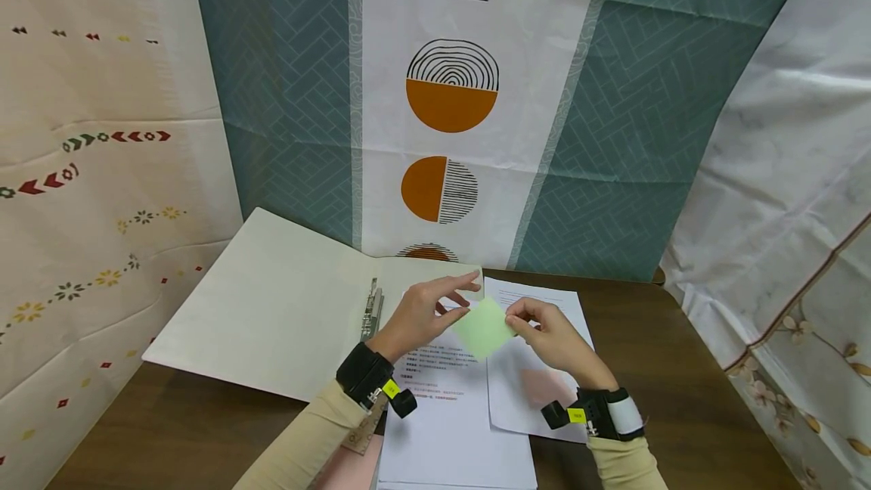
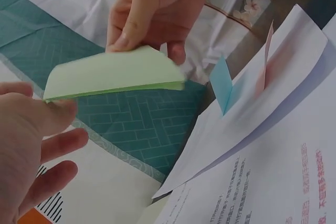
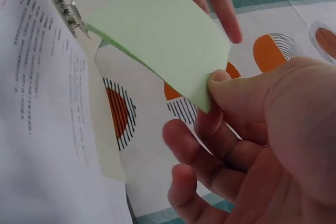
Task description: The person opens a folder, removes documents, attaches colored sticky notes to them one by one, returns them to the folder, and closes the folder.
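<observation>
A light green sticky note pad (image 1: 485, 330) is held up above the papers, thin and square with a darker green lower edge. My right hand (image 1: 547, 333) pinches its right corner between thumb and forefinger, the other fingers curled loosely below. At the opposite corner, my left hand (image 1: 430, 314) pinches it between thumb (image 2: 18, 88) and forefinger, with its remaining fingers spread. Below lies a stack of printed sheets (image 1: 452, 437), and a second set of sheets (image 1: 537, 418) overlaps it on the right. A pink sticky note (image 2: 266, 61) and a blue sticky note (image 2: 222, 83) stand up from that set.
Behind and left, a white binder (image 1: 272, 301) lies open with its metal clip (image 1: 370, 312) showing. A pink sheet (image 1: 350, 463) and a beige piece with holes (image 1: 364, 429) are partly under my left forearm. Patterned cloths (image 1: 292, 97) hang around the brown table (image 1: 670, 399).
</observation>
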`<state>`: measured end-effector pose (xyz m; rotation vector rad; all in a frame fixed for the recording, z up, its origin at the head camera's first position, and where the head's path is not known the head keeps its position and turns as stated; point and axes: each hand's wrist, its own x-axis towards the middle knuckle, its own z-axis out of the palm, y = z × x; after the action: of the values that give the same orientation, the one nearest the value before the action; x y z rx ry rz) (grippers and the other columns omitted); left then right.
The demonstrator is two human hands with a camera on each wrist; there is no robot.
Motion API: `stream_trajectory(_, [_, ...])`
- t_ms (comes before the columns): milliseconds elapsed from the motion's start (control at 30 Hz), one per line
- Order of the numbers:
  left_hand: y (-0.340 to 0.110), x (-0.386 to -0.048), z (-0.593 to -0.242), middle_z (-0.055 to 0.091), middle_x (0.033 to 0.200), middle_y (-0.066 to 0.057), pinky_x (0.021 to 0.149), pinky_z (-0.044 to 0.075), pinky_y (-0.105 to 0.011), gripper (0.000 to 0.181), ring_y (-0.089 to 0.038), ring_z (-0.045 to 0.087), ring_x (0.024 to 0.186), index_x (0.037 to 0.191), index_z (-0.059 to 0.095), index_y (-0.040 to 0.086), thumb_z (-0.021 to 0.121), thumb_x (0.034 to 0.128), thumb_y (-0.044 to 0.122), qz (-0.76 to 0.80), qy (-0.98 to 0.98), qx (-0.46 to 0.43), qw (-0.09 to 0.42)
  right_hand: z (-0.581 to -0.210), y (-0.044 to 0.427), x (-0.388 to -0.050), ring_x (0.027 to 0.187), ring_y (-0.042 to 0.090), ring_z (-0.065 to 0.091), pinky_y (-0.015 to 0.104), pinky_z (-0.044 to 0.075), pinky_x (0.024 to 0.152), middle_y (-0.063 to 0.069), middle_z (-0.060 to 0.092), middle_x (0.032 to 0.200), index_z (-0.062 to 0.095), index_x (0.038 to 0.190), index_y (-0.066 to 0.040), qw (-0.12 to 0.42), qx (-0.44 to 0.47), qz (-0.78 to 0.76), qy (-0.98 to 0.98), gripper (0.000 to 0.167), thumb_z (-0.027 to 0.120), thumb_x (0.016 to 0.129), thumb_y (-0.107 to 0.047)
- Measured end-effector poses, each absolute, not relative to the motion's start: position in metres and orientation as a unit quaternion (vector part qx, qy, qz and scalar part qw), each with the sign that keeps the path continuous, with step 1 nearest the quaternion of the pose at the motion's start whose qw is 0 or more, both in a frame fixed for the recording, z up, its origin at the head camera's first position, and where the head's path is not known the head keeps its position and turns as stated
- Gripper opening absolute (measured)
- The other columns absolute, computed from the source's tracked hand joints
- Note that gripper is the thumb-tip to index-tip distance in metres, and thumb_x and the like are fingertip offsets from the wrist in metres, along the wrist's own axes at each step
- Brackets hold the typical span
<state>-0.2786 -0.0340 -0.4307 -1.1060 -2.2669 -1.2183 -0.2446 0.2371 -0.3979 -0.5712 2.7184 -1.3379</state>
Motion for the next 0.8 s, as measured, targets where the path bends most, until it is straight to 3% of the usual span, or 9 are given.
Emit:
stream_trajectory(67, [-0.034,-0.279,-0.431,0.083,0.136,-0.011,0.080,0.064,-0.019,0.062,-0.025,0.085,0.103,0.161,0.061,0.005,0.080,0.1020,0.001,-0.427,-0.807,-0.370,0.171,-0.396,0.240,-0.244,0.089,0.011,0.060,0.025,0.052,0.072,0.015,0.074,0.104,0.073,0.114,0.002,0.015,-0.173,-0.447,0.877,0.011,0.066,0.112,-0.006])
stream_trajectory(200, [-0.036,-0.279,-0.431,0.086,0.129,-0.011,0.080,0.064,-0.019,0.054,-0.026,0.084,0.104,0.158,0.064,0.004,0.075,0.1048,0.001,-0.433,-0.817,-0.346,0.159,-0.394,0.242,-0.243,0.088,0.009,0.059,0.024,0.054,0.071,0.016,0.072,0.103,0.071,0.117,0.004,-0.023,-0.150,-0.463,0.873,0.013,0.065,0.113,-0.006])
stream_trajectory(400, [-0.037,-0.277,-0.428,0.086,0.124,-0.015,0.083,0.066,-0.026,0.048,-0.028,0.082,0.105,0.151,0.068,0.001,0.075,0.1045,0.009,-0.454,-0.814,-0.349,0.095,-0.393,0.238,-0.243,0.088,0.010,0.062,0.025,0.055,0.069,0.022,0.070,0.106,0.069,0.118,0.006,-0.071,-0.112,-0.493,0.860,0.015,0.063,0.114,-0.006])
stream_trajectory(600, [-0.034,-0.275,-0.427,0.086,0.115,-0.013,0.082,0.063,-0.024,0.026,-0.026,0.079,0.104,0.126,0.080,0.006,0.082,0.1039,0.019,-0.487,-0.806,-0.335,0.045,-0.399,0.227,-0.245,0.086,0.007,0.061,0.025,0.055,0.068,0.022,0.069,0.104,0.070,0.118,0.008,-0.078,-0.101,-0.519,0.845,0.015,0.065,0.113,-0.006])
stream_trajectory(800, [-0.031,-0.274,-0.425,0.087,0.104,-0.013,0.078,0.060,-0.015,0.019,-0.024,0.079,0.094,0.112,0.084,0.002,0.084,0.1019,0.018,-0.480,-0.815,-0.315,0.081,-0.404,0.219,-0.244,0.084,0.010,0.059,0.025,0.056,0.067,0.021,0.068,0.104,0.071,0.118,0.009,-0.051,-0.125,-0.521,0.843,0.017,0.067,0.111,-0.006])
